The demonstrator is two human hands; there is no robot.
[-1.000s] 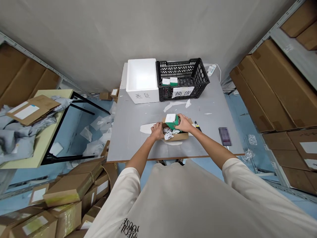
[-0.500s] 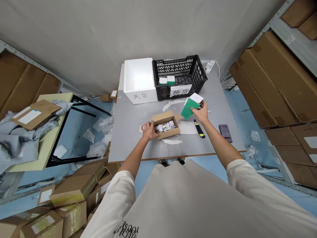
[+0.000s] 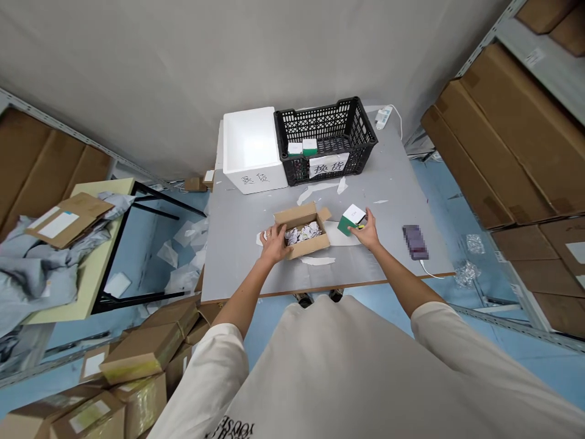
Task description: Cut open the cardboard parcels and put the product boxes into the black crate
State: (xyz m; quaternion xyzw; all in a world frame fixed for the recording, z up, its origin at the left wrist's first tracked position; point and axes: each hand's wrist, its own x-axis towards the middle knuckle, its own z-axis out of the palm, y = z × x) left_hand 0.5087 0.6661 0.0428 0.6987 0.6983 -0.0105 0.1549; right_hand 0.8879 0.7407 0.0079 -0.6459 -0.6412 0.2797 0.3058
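My left hand [image 3: 275, 244] grips the left end of a small opened cardboard box [image 3: 312, 246]. Crumpled paper [image 3: 309, 230] fills its inside. To the right of it, my right hand [image 3: 368, 234] has its fingers closed around a small green box [image 3: 344, 227] with a white top, held just above or on the table; which of the two I cannot tell. A bit of yellow shows by the right fingers, where the utility knife is mostly hidden. Torn white paper strips [image 3: 318, 261] lie around the cardboard box.
Behind stand a white foam box [image 3: 262, 180] and a black plastic crate [image 3: 329, 126] with two green-and-white boxes [image 3: 309, 146] inside. A phone [image 3: 415, 242] with a cable lies at right, a power strip [image 3: 382, 117] at back. Cartons [image 3: 137, 347] are piled at lower left.
My right hand has lowered the green box toward the table, turning its white top upward and covering the utility knife. The left hand stays on the cardboard box. The view has shifted slightly.
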